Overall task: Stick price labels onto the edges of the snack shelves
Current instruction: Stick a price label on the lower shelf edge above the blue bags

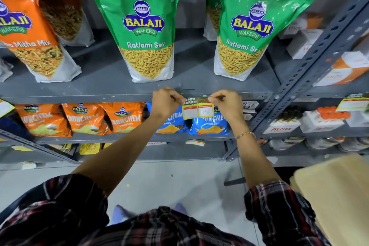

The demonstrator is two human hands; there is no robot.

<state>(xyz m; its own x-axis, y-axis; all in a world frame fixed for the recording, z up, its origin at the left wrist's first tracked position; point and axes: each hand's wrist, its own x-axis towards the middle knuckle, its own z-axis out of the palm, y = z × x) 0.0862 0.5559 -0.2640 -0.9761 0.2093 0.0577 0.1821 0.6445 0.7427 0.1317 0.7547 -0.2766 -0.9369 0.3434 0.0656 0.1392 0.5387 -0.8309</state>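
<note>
A price label (198, 108) with a dark "SUPER MARKET" header, yellow border and white price boxes lies against the front edge of the grey snack shelf (99, 97). My left hand (165, 103) pinches its upper left corner. My right hand (226, 104) pinches its upper right corner. Both hands press the label's top strip to the shelf edge, below two green Ratlami Sev bags (145, 32). The label's lower part hangs in front of blue Crunchem packets (207, 124).
Orange Crunchem packets (79, 119) fill the lower shelf at left. A slotted grey upright (311, 60) divides off boxed goods at right. Other labels hang at the far left (6, 107), far right (352, 104) and lower shelf (195, 143). A tan envelope (335, 195) sits under my right arm.
</note>
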